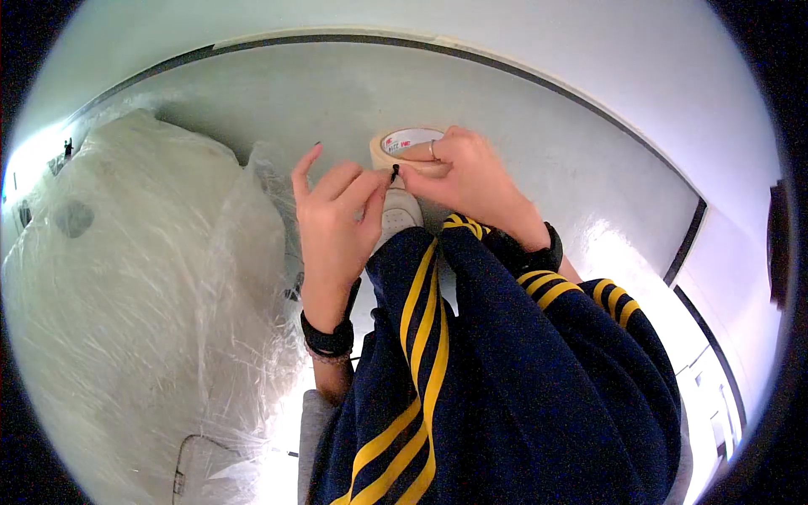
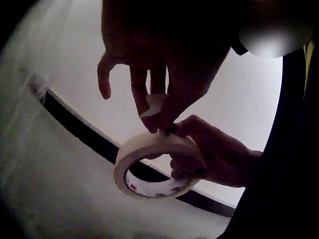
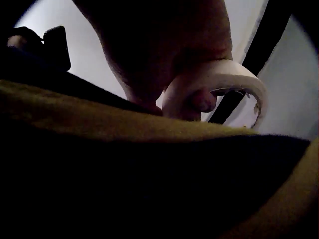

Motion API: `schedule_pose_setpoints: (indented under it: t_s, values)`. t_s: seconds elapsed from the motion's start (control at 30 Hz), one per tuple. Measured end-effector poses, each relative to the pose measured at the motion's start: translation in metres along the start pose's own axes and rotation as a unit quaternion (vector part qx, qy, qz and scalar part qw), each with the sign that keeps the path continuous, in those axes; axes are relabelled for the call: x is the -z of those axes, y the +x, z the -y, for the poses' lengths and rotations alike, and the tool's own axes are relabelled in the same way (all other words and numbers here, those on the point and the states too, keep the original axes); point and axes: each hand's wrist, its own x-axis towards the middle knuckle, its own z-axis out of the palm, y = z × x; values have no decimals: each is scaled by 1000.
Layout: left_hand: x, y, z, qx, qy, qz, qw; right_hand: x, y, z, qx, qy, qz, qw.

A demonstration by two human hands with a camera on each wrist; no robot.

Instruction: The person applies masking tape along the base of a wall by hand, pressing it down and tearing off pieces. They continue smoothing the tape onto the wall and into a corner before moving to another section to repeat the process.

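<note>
A roll of cream masking tape [image 1: 379, 151] with a printed white core is held over the floor. My right hand [image 1: 480, 181] grips it, fingers through the core and thumb by its outer side. My left hand [image 1: 335, 219] pinches at the near edge of the roll between thumb and index finger, right beside the right thumb. Its little finger is raised. In the left wrist view, a loose tape end [image 2: 155, 103] with a jagged edge stands up from the pinching fingers, above the roll [image 2: 132, 149]. The right wrist view shows the roll [image 3: 219, 74] partly hidden behind the trousers.
A large bulk wrapped in clear plastic [image 1: 143, 252] stands at the left, close to the left arm. Below the hands are a white shoe [image 1: 400, 215] and navy trousers [image 1: 522, 362] with yellow stripes. A dark skirting strip [image 1: 539, 77] runs along the wall.
</note>
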Motion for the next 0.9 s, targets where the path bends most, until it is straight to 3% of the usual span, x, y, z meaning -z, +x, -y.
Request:
schedule_pose_setpoints:
  t_s: [0.13, 0.2, 0.33, 0.47, 0.53, 0.63, 0.77, 0.83, 0.9]
  values:
    - [1, 2, -6, -34, 32, -6, 999, -2, -2, -2, -32, 69, -1, 997]
    - [3, 3, -9, -47, 18, 5, 999, 2, -1, -3, -109, 162, 57, 979]
    - [-8, 1, -16, -61, -46, 0, 997, 7, 3, -18, -171, 210, 31, 962]
    - [0, 9, -21, 5, -113, -2, 994, 24, 0, -12, -115, 145, -53, 981]
    - [0, 9, -22, 4, -114, 0, 994, 23, 1, -13, 37, -53, -148, 987]
    - [3, 10, -23, 5, -108, 13, 994, 18, 2, -18, 68, -113, -192, 972]
    - [-1, 4, -18, -1, -145, 40, 989, 18, -3, -30, 43, -209, -181, 960]
    - [0, 4, -19, 2, -147, 42, 988, 23, -3, -30, 132, -206, -164, 956]
    - [1, 3, -20, 3, -147, 44, 988, 22, -4, -35, 166, -207, -183, 947]
